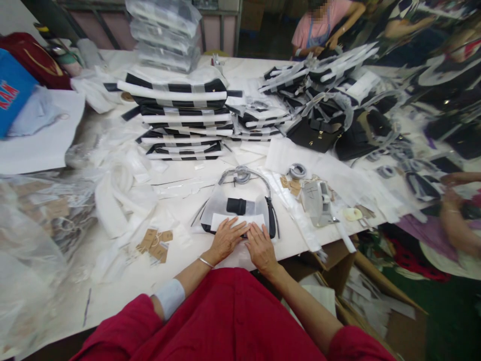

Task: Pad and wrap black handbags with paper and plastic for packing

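Observation:
A black handbag [271, 224] lies on the white table in front of me, its front mostly covered by white sheet wrapping. Its strap [225, 175] arches away from me in clear wrap, and a black buckle tab [236, 206] shows in the middle. Across the lower part sits a folded white strip [221, 219]. My left hand [230, 237] lies on this strip from the left, fingers stretched out flat. Beside it my right hand [261, 246] rests on the bag's near edge, fingers extended too. The fingertips of both hands nearly meet.
Wrapped black bags are stacked [188, 120] beyond; more bags [319, 130] lie right. A tape dispenser [317, 203] and tape roll [296, 171] stand right of my work. Brown tags [156, 244] and white foam [116, 195] lie left. A carton [406, 311] stands below the right edge; co-workers are nearby.

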A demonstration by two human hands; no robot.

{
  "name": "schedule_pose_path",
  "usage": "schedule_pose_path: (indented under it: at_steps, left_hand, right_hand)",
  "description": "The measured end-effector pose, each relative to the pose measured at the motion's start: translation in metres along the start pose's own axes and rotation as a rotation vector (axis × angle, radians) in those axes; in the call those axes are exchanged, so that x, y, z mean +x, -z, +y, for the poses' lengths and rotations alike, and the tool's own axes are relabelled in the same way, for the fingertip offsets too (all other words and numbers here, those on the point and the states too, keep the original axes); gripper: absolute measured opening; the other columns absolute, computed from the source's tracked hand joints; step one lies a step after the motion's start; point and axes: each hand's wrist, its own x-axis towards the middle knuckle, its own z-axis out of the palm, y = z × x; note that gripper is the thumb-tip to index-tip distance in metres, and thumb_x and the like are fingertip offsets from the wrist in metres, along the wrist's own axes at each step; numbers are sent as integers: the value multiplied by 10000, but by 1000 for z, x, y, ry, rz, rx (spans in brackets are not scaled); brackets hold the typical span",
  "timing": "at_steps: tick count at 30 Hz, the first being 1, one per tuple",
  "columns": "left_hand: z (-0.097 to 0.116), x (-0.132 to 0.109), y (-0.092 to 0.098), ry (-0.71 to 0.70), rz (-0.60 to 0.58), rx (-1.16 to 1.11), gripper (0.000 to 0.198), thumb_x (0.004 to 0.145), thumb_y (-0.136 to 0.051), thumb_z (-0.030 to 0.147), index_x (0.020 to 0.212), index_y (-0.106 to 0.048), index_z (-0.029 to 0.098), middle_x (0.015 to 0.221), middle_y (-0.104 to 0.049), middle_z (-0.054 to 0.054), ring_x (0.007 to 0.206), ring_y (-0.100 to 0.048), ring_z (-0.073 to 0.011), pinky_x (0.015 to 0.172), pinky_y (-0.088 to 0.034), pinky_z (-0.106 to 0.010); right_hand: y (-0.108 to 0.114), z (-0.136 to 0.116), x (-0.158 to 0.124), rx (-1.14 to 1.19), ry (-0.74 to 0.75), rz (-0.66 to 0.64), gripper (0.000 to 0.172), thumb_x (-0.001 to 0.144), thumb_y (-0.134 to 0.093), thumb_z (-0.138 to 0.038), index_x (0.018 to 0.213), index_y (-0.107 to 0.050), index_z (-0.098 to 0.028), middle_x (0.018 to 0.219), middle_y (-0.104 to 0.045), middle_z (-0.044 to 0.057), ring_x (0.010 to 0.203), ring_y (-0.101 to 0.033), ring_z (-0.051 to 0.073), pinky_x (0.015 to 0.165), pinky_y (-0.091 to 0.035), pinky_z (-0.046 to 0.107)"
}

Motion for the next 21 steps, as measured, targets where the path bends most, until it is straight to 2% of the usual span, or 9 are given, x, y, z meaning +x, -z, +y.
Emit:
schedule_pose_path:
  at_steps: [2,6,10,12,15,17,21]
  left_hand:
    - [-1,-1,-2,-13,3,25,454,982,-499,306,1420,-436,409,1411,-564,40,1386,-401,-242,1132,-303,-489]
    - [-3,-1,-7,-57,24,63,387,991,-477,297,1359,-514,412,1417,-557,63,1392,-392,-244,1136,-293,-493]
    - [-5,-3,-10,-68,39,87,401,991,-472,291,1370,-500,421,1426,-547,75,1405,-371,-243,1147,-275,-487]
    - [-5,-3,-10,-70,45,99,408,989,-474,285,1373,-497,423,1428,-544,76,1408,-364,-242,1151,-270,-486]
    - [-4,-2,-8,-79,45,113,419,983,-484,273,1371,-497,430,1426,-547,68,1408,-365,-236,1148,-279,-483]
    - [-4,-2,-7,-79,35,112,441,976,-487,242,1375,-493,428,1429,-546,58,1409,-365,-241,1146,-284,-488]
    - [-3,-1,-5,-77,10,82,495,959,-479,175,1382,-487,432,1433,-541,52,1408,-372,-258,1144,-289,-511]
  right_hand:
    - [7,-4,-16,4,-1,-39,437,961,-467,-166,1392,-480,-94,1390,-562,170,1396,-402,285,1157,-316,555]
    - [19,-5,-55,62,39,-110,425,939,-467,-123,1359,-522,-152,1336,-615,118,1375,-430,241,1179,-293,535]
    - [4,-7,-88,8,76,-189,445,907,-468,-125,1341,-554,-173,1376,-583,114,1369,-429,255,1151,-330,512]
    - [-12,-9,-93,-22,88,-167,447,899,-463,-116,1326,-570,-195,1368,-590,100,1361,-430,260,1147,-322,513]
    - [-29,-10,-91,18,78,-113,373,904,-492,-136,1245,-621,-217,1239,-662,82,1268,-499,249,1134,-326,495]
    - [-30,-10,-88,94,65,-132,287,903,-541,-176,1162,-653,-227,1141,-687,76,1165,-549,236,1085,-376,467]
    - [-16,-7,-82,211,1,-204,75,897,-609,-218,925,-678,-224,957,-684,48,965,-578,204,916,-449,388]
